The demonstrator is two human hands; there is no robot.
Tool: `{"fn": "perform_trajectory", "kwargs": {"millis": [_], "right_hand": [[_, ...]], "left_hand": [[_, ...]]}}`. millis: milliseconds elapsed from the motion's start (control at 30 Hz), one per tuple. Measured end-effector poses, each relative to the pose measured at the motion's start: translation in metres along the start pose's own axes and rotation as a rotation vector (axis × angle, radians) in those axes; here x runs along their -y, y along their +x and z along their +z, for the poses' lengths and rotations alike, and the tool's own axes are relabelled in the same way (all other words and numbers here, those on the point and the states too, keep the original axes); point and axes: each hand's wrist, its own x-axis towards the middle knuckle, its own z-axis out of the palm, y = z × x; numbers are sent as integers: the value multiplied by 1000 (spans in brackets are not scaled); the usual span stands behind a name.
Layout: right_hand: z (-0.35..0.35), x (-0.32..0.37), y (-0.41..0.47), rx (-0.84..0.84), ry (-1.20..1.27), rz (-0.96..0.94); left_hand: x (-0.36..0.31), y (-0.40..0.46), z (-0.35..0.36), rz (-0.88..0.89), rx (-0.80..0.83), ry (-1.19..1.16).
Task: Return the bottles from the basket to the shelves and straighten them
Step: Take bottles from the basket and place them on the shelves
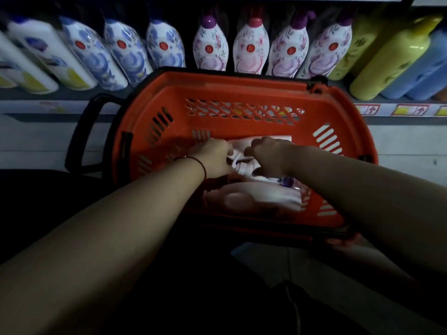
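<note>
Down in the basket (242, 93), both hands worked at one bottle (244, 166): left hand (212, 158) and right hand (268, 155) each curled about its neck. Other bottles lay beside it, so emptying looked unfinished; the shelf (169, 102) row stood full.

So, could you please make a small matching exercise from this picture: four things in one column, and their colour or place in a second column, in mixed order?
Things:
1. basket
2. left hand
3. tall bottle at shelf's right
4. basket handle

Descriptions:
A. yellow-green
B. orange-red
C. black
D. inside the basket, on a white pump bottle

Pairs: 1-B, 2-D, 3-A, 4-C
</note>
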Motion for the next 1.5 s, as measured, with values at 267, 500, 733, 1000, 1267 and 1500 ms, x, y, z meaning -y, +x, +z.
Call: {"fn": "perform_trajectory", "kwargs": {"millis": [267, 500, 733, 1000, 1267, 1500], "right_hand": [[26, 20, 10, 218, 267, -34], [44, 31, 22, 209, 370, 92], [9, 6, 11, 7, 423, 145], [-47, 7, 7, -430, 1108, 189], [-116, 23, -11, -512, 1445, 85], [-154, 48, -14, -594, 1538, -59]], "left_hand": [[19, 7, 29, 0, 423, 218], [32, 21, 32, 28, 554, 159], [62, 23, -10, -89, 132, -228], [51, -26, -46, -301, 114, -842], [34, -57, -86, -105, -134, -1141], [38, -81, -134, -37, -393, -1257]]}}
